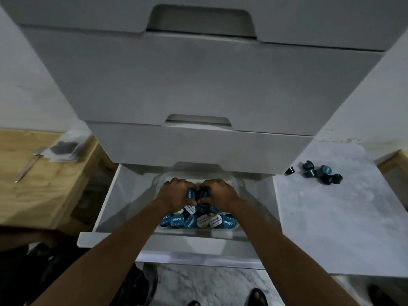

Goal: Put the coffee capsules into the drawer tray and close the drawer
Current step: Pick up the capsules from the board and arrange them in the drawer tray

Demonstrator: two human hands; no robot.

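Note:
The bottom drawer (103, 202) of a white drawer unit stands pulled out. Inside it a clear plastic tray (239, 183) holds several coffee capsules (198, 220) with blue and white lids. Both my hands are over the far half of the tray, knuckles up. My left hand (176, 192) is closed around a blue capsule. My right hand (218, 192) is closed around dark capsules. The two hands nearly touch. More dark blue capsules (320, 172) lie loose on the white surface to the right of the drawer unit.
Two closed drawers (198, 80) overhang the open one. A wooden surface (33, 195) at the left carries a clear bag (64, 146) with dark contents and a metal utensil (28, 166). Marble floor and feet (257, 295) show below the drawer front.

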